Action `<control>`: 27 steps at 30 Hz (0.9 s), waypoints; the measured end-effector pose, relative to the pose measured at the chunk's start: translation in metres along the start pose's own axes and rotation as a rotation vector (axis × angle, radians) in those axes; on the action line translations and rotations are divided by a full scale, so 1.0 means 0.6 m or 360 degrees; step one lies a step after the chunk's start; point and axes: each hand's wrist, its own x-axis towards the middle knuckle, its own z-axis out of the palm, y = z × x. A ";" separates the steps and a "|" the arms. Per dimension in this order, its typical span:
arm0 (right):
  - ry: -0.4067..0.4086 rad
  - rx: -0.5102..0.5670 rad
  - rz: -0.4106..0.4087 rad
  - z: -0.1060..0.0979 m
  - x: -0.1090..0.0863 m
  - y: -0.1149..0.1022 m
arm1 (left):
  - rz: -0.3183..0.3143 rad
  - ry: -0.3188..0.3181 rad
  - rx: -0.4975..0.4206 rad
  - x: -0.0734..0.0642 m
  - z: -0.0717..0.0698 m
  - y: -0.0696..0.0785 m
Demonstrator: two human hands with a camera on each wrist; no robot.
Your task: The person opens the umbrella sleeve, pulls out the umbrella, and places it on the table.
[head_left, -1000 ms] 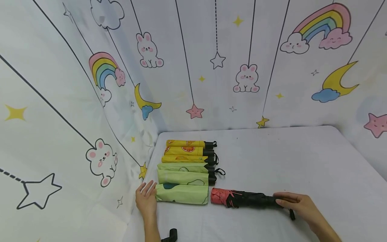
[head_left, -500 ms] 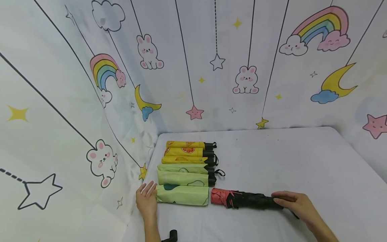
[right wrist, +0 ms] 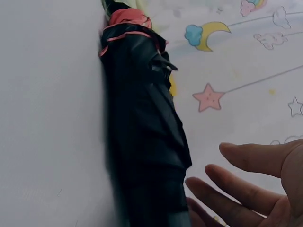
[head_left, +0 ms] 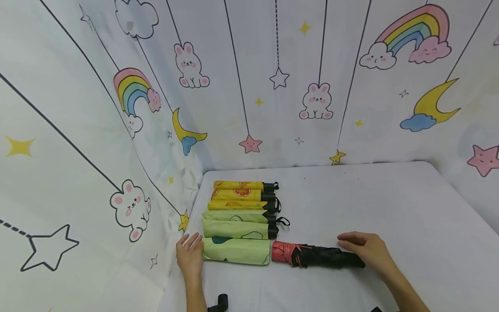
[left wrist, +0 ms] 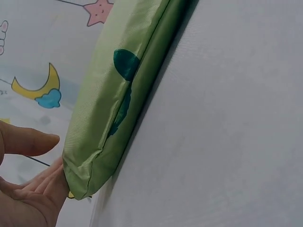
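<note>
On the table, a red-and-black folded umbrella (head_left: 315,255) lies lengthwise, its red end close to the right end of a light green folded umbrella (head_left: 238,251) with a dark green print. No handle shows on that green one. My left hand (head_left: 190,255) rests its extended fingers at the green umbrella's left end; the left wrist view shows fingers (left wrist: 49,182) against that end, thumb apart. Beside the umbrella's black end, my right hand (head_left: 364,249) has loosely spread fingers (right wrist: 227,194) and grips nothing. Whether a fingertip touches the black cloth cannot be told.
Behind lie more light green umbrellas (head_left: 235,229) and several yellow fruit-print umbrellas (head_left: 238,195), side by side with black handles rightward. A black knob-like piece (head_left: 222,302) stands near my left forearm. Printed cloth walls (head_left: 234,121) border the white table (head_left: 390,208).
My right hand has let go of the black end of the umbrella and moved slightly up and left. The umbrella's strap no longer shows. My left hand stays in place.
</note>
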 end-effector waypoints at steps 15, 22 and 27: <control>-0.0026 0.0025 -0.0197 0.049 0.048 -0.061 | 0.0075 0.0042 -0.0036 0.022 0.013 0.013; -0.0054 0.0023 -0.0261 0.077 0.063 -0.095 | 0.0093 0.0028 -0.0028 0.033 0.014 0.019; -0.0079 0.0025 -0.0265 0.102 0.070 -0.116 | 0.0090 0.0011 -0.0104 0.037 0.019 0.027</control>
